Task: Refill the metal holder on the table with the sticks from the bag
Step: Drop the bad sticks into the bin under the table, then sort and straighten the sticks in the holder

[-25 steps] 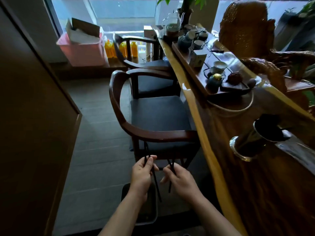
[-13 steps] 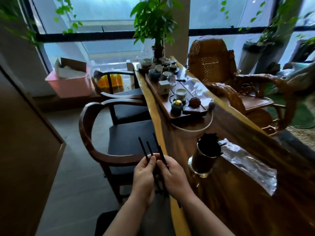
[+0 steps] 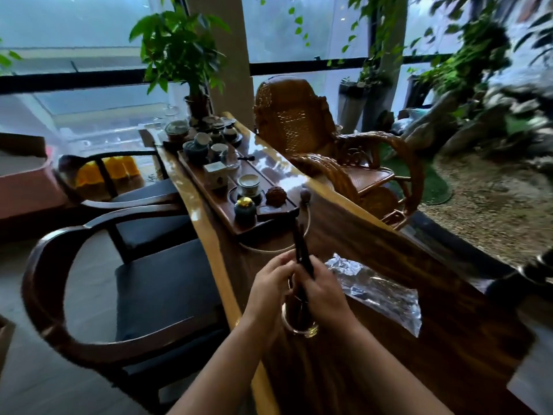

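A small bundle of dark sticks points up and away from between my two hands. My left hand and my right hand are both closed around the bundle's middle, touching each other. Directly under them stands the metal holder on the wooden table; only its shiny lower rim shows, the top is hidden by my hands. The crinkled clear plastic bag lies flat on the table just to the right of my right hand.
A wooden tea tray with several cups and small pots runs along the table beyond the hands. Two dark-cushioned wooden armchairs stand left of the table. A wicker chair and potted plants are behind it.
My hands rose from floor level by the chair to over the table, carrying the sticks. The loose sticks are now gathered into one bundle above the holder.
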Demonstrator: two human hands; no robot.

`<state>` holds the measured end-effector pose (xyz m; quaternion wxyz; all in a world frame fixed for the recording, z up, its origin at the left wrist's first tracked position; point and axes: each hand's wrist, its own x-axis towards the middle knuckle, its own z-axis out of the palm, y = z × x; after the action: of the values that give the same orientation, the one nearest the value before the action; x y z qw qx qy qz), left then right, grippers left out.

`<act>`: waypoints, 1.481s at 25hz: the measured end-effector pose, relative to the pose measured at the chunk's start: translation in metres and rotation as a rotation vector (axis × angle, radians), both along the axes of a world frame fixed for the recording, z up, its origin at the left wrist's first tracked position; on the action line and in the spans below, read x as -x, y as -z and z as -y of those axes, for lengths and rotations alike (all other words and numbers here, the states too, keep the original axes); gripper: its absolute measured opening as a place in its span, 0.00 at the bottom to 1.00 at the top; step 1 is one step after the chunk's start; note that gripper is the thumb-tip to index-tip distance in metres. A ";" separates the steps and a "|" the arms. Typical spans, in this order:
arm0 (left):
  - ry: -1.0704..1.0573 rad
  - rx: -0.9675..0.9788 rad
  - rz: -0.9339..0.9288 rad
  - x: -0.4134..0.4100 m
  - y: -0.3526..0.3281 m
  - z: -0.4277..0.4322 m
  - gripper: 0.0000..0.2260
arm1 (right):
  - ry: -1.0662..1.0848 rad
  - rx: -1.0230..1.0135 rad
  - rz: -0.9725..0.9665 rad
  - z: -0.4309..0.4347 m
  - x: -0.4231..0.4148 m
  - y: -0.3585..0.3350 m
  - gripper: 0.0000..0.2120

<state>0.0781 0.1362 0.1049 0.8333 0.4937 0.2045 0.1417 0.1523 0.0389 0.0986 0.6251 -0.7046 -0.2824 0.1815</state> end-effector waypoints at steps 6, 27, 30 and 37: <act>-0.121 -0.444 -0.393 -0.013 0.056 -0.026 0.15 | 0.318 -0.183 -0.180 -0.001 -0.061 0.020 0.05; -0.007 -0.801 -0.469 -0.045 0.108 -0.008 0.40 | 0.213 -0.082 0.031 -0.009 -0.074 0.053 0.18; 0.002 -0.817 -0.455 -0.047 0.105 -0.007 0.36 | 0.164 0.026 0.148 0.004 -0.079 0.047 0.16; 0.080 -0.816 -0.430 -0.036 0.108 0.000 0.46 | 0.062 0.191 0.070 0.051 -0.069 0.078 0.35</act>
<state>0.1142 0.1359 -0.0030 0.5144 0.8069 0.2809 0.0730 0.2216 -0.0123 0.0205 0.5500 -0.7755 -0.2636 0.1634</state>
